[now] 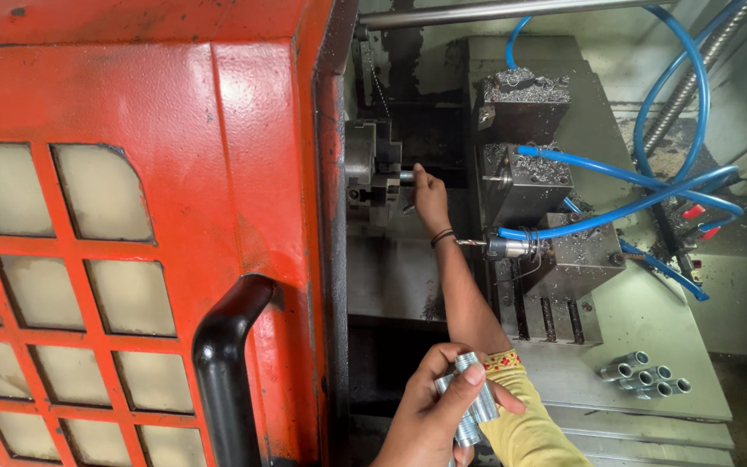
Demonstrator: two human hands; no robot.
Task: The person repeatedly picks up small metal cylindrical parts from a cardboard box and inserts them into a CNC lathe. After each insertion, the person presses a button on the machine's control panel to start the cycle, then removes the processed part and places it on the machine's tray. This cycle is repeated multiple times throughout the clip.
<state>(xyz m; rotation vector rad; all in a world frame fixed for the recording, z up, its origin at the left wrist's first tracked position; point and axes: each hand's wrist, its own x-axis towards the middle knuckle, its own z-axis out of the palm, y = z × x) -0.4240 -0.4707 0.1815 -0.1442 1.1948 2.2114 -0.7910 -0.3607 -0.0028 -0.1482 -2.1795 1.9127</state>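
Right hand (430,195), arm stretched forward, fingers pinched on a small metal part (406,176) at the chuck (372,173). Left hand (432,413), low and near the body, curled around several threaded sleeves (470,399). More sleeves (646,375) lie on the bed (650,324) at right, below tool blocks (529,177) with blue hoses (641,203); red door (144,225) at left
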